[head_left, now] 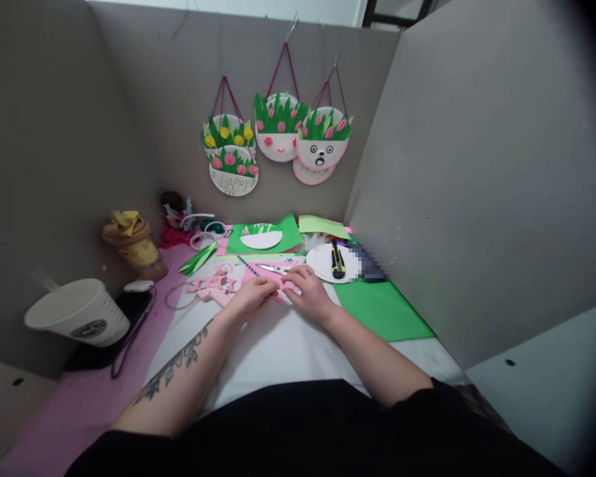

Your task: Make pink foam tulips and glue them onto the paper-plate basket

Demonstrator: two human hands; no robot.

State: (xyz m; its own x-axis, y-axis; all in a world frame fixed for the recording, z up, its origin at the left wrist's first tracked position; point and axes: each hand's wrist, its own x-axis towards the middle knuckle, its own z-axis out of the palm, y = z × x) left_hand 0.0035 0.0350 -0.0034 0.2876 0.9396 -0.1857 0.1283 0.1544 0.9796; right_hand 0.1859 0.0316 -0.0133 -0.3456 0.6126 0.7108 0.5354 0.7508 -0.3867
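My left hand (pixel 252 295) and my right hand (pixel 308 291) meet over the white table (pixel 278 351), both with fingers curled on a small pink paper piece (pixel 281 287) held between them. A larger cut sheet of pink paper (pixel 209 288) lies just left of my left hand. Scissors (pixel 273 269) and a striped pencil (pixel 247 265) rest just beyond my fingers.
A paper plate (pixel 322 265) with a yellow-black utility knife (pixel 336 260) sits at right on green paper (pixel 382 308). A half plate with green grass (pixel 261 236) lies further back. A tipped white cup (pixel 77 311), phone (pixel 129 305) and lidded drink (pixel 134 242) stand left. Decorated plates (pixel 278 136) hang on the wall.
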